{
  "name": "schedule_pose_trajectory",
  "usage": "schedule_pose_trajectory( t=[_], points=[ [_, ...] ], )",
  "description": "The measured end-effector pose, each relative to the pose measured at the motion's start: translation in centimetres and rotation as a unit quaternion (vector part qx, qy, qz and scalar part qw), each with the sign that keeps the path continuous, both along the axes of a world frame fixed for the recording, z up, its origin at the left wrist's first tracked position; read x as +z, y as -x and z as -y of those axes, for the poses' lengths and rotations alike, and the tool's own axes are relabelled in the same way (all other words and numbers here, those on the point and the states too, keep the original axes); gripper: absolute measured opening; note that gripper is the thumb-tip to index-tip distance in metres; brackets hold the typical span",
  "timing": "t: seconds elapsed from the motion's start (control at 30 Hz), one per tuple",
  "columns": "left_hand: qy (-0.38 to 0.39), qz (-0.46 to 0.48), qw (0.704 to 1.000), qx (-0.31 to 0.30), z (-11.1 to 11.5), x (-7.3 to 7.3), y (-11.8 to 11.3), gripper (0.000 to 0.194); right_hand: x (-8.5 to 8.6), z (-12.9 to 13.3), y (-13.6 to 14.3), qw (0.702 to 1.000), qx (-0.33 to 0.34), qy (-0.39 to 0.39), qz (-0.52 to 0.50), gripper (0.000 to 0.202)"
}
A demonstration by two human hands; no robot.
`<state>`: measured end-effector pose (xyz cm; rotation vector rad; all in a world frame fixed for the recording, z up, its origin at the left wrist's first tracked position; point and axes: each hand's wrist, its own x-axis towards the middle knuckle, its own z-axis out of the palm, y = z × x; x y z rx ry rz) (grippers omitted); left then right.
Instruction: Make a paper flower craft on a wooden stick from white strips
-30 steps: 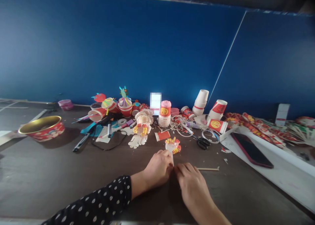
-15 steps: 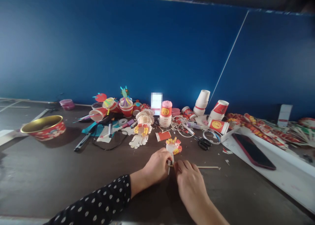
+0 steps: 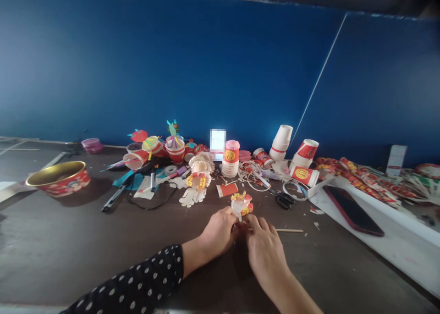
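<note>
In front of me my left hand [image 3: 219,231] is closed, its fingertips pinched at the white strip below a small cut paper cup piece [image 3: 241,204] with red and yellow curled petals. Close beside it my right hand [image 3: 265,245] has its fingers curled over a thin wooden stick [image 3: 290,231], whose bare end sticks out to the right. Both sets of fingertips nearly meet and hide most of the strip and the stick's other end. A flat red paper piece [image 3: 227,190] lies just beyond the hands.
A gold-lined red bowl [image 3: 65,185] stands left, near a utility knife [image 3: 117,195]. Black scissors [image 3: 284,200] lie right of centre. A phone [image 3: 354,211] rests in a white tray [image 3: 388,254]. Behind are stacked paper cups [image 3: 282,143], a pink-topped cup stack [image 3: 231,158] and paper figures.
The white strip that hung down across the stick no longer shows below the fingers. The fingertips have drawn closer to the paper cup piece; the view has shifted slightly.
</note>
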<state>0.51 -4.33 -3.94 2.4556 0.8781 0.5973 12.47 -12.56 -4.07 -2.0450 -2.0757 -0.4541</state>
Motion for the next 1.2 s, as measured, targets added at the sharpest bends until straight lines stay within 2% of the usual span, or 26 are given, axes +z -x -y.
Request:
schedule_pose_trajectory(
  t=[0.2,0.33,0.47,0.63,0.93,1.2],
  points=[
    [-0.016,-0.016,1.000,-0.007,-0.1,0.1,-0.4,0.016,-0.3,0.4,-0.2,0.999,0.006,-0.011,-0.033,0.026],
    [-0.021,-0.034,0.999,-0.012,-0.1,0.1,-0.4,0.019,-0.5,1.2,-0.6,0.998,0.033,-0.020,-0.056,0.030],
    [-0.026,-0.028,0.999,-0.015,0.0,0.1,-0.4,0.021,-1.8,1.8,-1.1,0.994,0.073,-0.065,-0.041,0.035],
    [-0.027,-0.034,0.999,-0.005,0.1,0.1,-0.4,0.020,-2.8,1.9,-1.1,0.994,0.072,-0.079,-0.015,0.035],
    [-0.030,-0.028,0.999,-0.010,-0.1,0.1,-0.2,0.019,-1.6,1.8,-0.2,0.999,0.036,-0.036,-0.019,0.034],
    [-0.041,-0.017,0.999,0.026,-1.0,-0.4,-0.1,0.020,-0.6,1.3,0.2,1.000,0.006,0.024,-0.017,0.032]
  ],
)
